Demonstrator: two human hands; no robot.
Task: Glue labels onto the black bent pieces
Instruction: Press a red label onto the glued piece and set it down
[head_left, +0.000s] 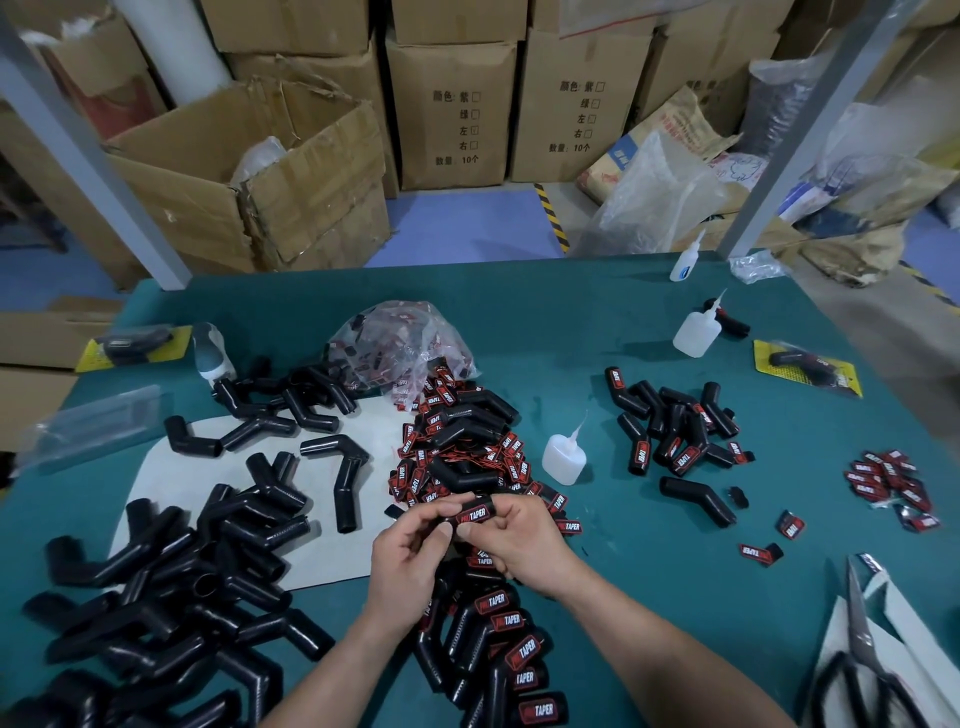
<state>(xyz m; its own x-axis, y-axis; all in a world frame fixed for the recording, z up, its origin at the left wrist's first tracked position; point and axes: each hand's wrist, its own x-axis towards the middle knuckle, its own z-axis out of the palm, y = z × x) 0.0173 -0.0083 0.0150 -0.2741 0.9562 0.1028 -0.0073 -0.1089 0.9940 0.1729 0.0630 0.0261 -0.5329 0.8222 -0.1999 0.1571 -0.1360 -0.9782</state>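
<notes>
Left hand (410, 551) pinches the left end of the black bent piece (479, 502), held near the table's middle, long axis running left-right. Label (471, 515) faces up. Right hand (524, 543) grips the right end, thumb beside the label, so I'd guess it does the pressing.

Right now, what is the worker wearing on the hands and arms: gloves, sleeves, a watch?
Nothing worn that I can see. The left hand and right hand are bare, with no gloves, rings or tape. The left forearm and right forearm are bare too: no sleeve, watch or band shows down to the frame's bottom edge.
</notes>
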